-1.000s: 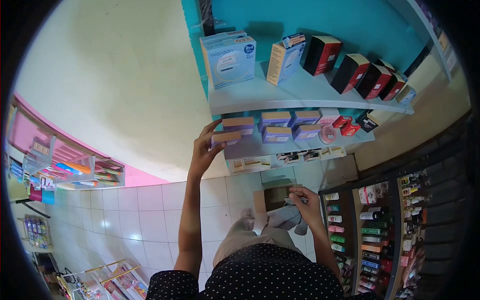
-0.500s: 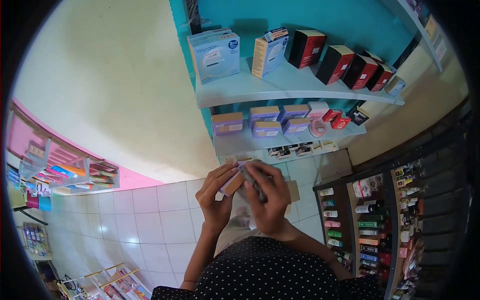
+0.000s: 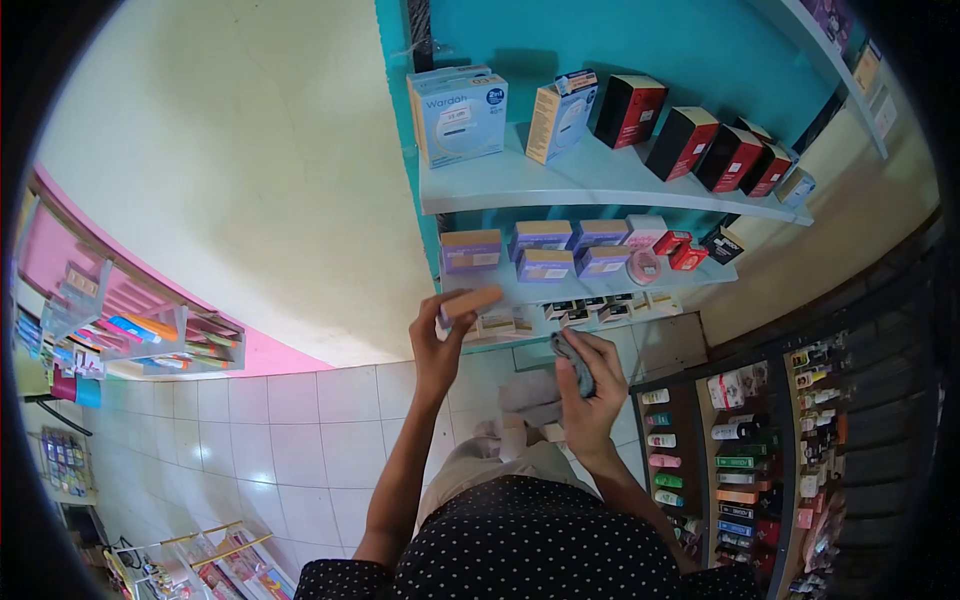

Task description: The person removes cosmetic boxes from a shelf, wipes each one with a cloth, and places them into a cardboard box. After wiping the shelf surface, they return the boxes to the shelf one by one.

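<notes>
My left hand (image 3: 437, 345) is closed around a small purple and tan box (image 3: 471, 302), held up in front of the middle shelf. In my right hand (image 3: 594, 395) a bunched grey cloth (image 3: 574, 362) is gripped between thumb and fingers, apart from the box. Similar purple and tan boxes stand on the middle shelf beyond, among them one at its left end (image 3: 471, 251) and one in the front row (image 3: 545, 265). A round pink container (image 3: 643, 265) is to their right.
The upper shelf (image 3: 600, 190) carries light blue boxes (image 3: 462, 118) and several black and red boxes (image 3: 632, 110). On the right, a dark rack (image 3: 705, 450) holds bottles and tubes. A pink-backed display with clear bins (image 3: 215, 350) is at the left, above the tiled floor (image 3: 310, 430).
My hands have moved apart. The left has carried the box up towards the middle shelf, while the right has drawn the cloth off it to the right. The view has shifted slightly.
</notes>
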A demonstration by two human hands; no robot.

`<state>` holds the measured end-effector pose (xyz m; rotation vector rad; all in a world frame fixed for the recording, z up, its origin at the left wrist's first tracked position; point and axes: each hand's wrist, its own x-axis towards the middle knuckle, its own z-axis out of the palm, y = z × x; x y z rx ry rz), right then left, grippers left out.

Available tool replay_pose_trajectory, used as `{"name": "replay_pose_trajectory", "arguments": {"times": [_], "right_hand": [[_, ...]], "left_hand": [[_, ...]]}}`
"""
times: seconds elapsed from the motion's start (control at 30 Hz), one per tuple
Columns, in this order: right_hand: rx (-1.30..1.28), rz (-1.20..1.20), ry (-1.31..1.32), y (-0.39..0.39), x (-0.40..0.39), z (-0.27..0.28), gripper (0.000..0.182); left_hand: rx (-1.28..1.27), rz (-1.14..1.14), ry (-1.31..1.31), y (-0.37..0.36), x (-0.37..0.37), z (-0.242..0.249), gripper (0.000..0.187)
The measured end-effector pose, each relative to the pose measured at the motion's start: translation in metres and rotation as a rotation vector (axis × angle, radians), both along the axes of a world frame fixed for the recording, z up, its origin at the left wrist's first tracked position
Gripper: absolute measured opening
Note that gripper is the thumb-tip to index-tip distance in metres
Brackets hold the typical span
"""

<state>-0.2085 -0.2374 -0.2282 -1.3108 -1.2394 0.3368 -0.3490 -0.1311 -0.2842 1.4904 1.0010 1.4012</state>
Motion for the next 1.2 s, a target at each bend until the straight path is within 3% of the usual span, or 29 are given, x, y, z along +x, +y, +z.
{"name": "replay_pose_trajectory", "arguments": {"times": [0.17,0.23,0.47,0.77,0.83,1.1,1.2], "right_hand": [[-0.056,-0.06,-0.058,-0.015,0.012,-0.004,0.026],[-0.065,-0.08,-0.077,-0.018,0.013,-0.005,0.026],[-0.104,-0.106,-0.028,-0.024,0.017,-0.001,0.025],[-0.117,-0.092,-0.033,-0.023,0.017,-0.003,0.025],[-0.111,-0.089,-0.032,-0.023,0.017,-0.003,0.025],[-0.145,-0.111,-0.018,-0.023,0.02,-0.002,0.025],[-0.11,-0.07,-0.012,-0.022,0.018,-0.003,0.025]], "left_hand": [[-0.04,-0.071,0.031,0.039,0.008,-0.029,0.024],[-0.087,-0.163,-0.18,0.044,0.014,-0.034,0.022],[-0.166,-0.275,-0.286,0.049,0.008,-0.032,0.024],[-0.044,-0.209,0.206,0.057,-0.004,-0.023,0.035],[0.15,-0.057,0.301,0.05,-0.008,-0.019,0.035],[0.225,0.052,0.334,0.073,-0.037,0.002,0.028],[0.064,-0.109,0.34,0.09,-0.026,-0.007,0.028]]}}
